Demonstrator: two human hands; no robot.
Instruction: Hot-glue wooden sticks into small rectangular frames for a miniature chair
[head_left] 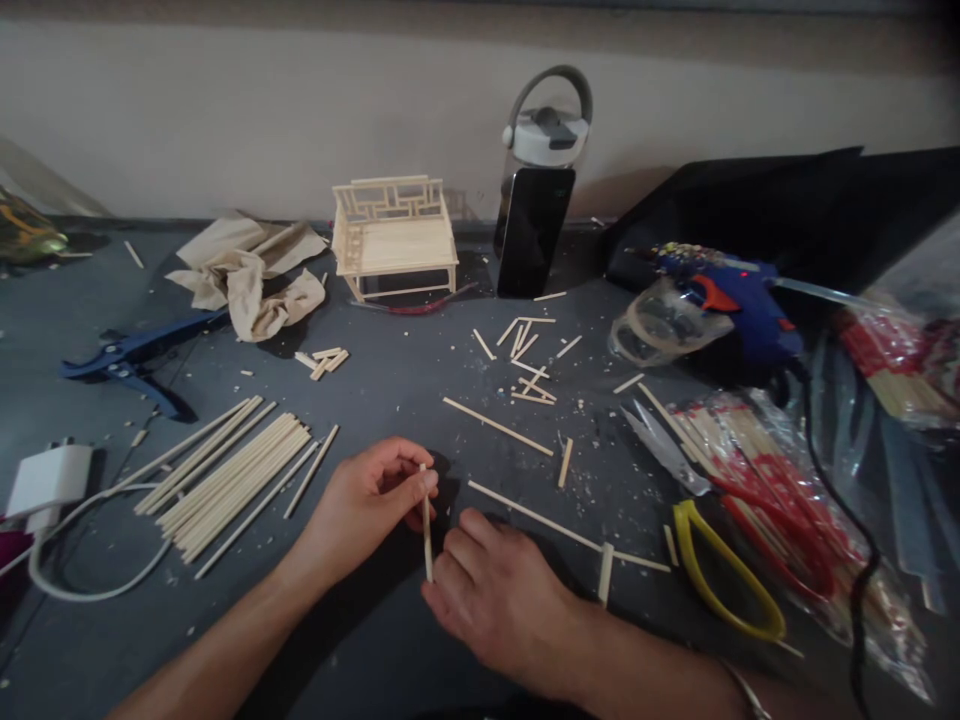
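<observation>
A dark grey table is stretching across the scene to a pale wall. On the right, a clear packet of thin sticks is lying flat; red markings are showing on it, too blurred to read. Two bare hands are working near the middle, close to each other. A blue glue gun is resting at the far right. At the far middle, a clear bottle with a white lid is standing behind an upright black phone, whose faint screen marks are too small to read. Left of these, a miniature wooden bench is standing. A row of loose sticks is lying on the left. Between the hands, a short stick is standing out: the left hand is pinching its far end, while the right hand is curling beside its near end; whether those fingers are gripping it, I cannot tell.
</observation>
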